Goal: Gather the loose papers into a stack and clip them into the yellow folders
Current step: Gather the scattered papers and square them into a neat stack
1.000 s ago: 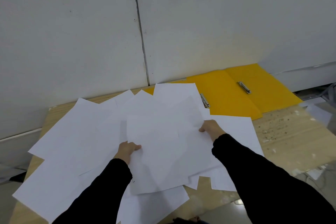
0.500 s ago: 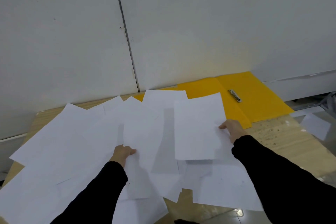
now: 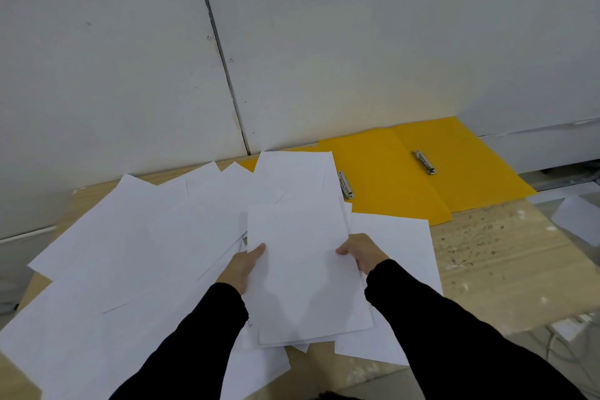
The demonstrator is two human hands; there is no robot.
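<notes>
A small stack of white sheets (image 3: 302, 273) sits in front of me, held from both sides. My left hand (image 3: 242, 266) grips its left edge with the thumb on top. My right hand (image 3: 362, 252) grips its right edge, thumb on top too. Many more loose white papers (image 3: 130, 243) lie spread over the wooden table to the left and under the stack. Two open yellow folders (image 3: 383, 172) lie at the back right against the wall, each with a metal clip (image 3: 423, 162); the nearer clip (image 3: 345, 184) is beside the top sheet's edge.
The wooden table (image 3: 493, 256) shows bare wood with specks at the right. A grey-white wall (image 3: 292, 42) stands right behind the table. One more sheet (image 3: 578, 217) lies off the table's right edge. Cables (image 3: 565, 334) lie on the floor at the lower right.
My hands came together: the sheet in my right hand was brought left onto the one in my left, forming one stack held at both edges. The camera shifted right.
</notes>
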